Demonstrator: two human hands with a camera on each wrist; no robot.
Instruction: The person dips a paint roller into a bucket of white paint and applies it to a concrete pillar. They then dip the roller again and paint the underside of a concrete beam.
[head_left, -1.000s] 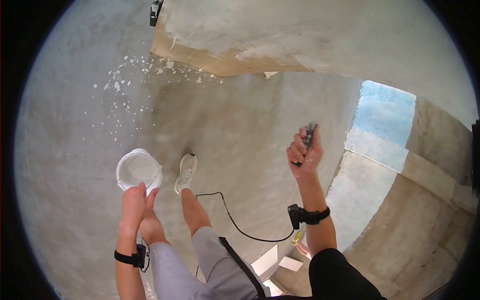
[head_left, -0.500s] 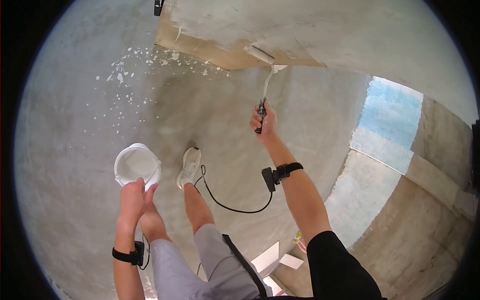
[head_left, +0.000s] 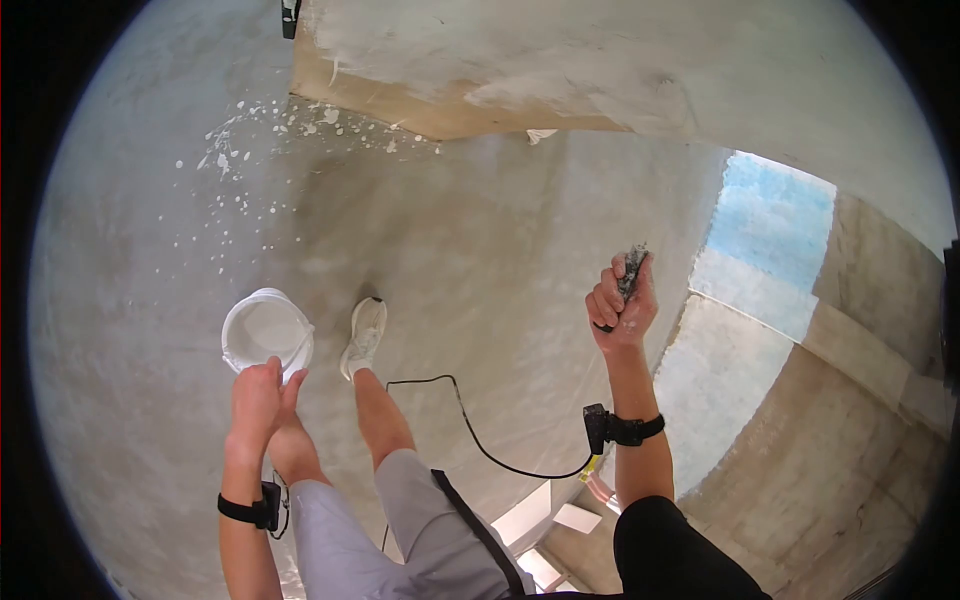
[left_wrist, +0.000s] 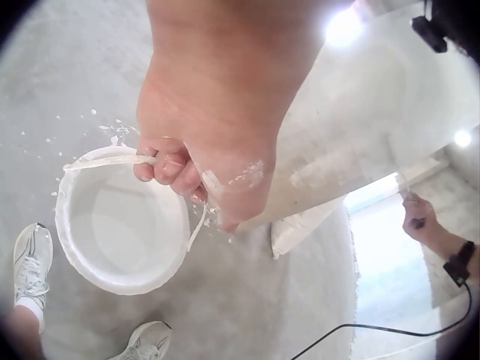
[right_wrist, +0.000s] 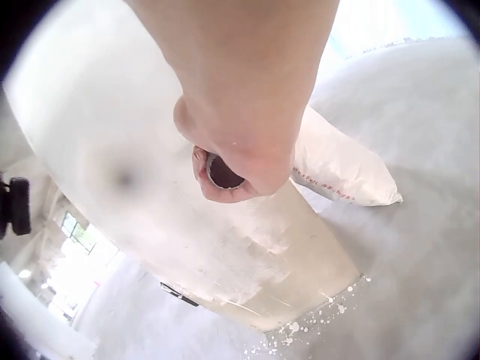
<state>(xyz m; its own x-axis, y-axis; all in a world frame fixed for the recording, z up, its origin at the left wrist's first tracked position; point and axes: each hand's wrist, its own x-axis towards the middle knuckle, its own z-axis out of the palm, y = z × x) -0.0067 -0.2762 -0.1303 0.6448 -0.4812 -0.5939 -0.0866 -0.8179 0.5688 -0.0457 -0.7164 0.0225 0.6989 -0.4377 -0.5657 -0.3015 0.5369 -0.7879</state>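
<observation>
Roller handle (head_left: 628,272), dark and paint-flecked, is gripped in the right hand (head_left: 622,305), fingers wrapped tight round it. The right wrist view shows only the handle's butt end (right_wrist: 223,172) poking out of the fist (right_wrist: 247,150). The roller head is not in view now.

Change: half a second ago this arm was stretched out with the roller at the foot of the wall (head_left: 600,60), far beyond the bucket (head_left: 265,330). Now the hand is pulled back, well to the right of the bucket, much as it was a second ago. Reads as one stroke finished, arm drawn back between passes.

Left hand (head_left: 258,395) has stayed put, fingers (left_wrist: 169,169) hooked under the bucket's thin bail, bucket (left_wrist: 120,225) hanging just below it.

Shoe (head_left: 365,335) is just right of the bucket, white splatter (head_left: 240,150) on the floor beyond it, cable (head_left: 470,430) trailing to its right.
</observation>
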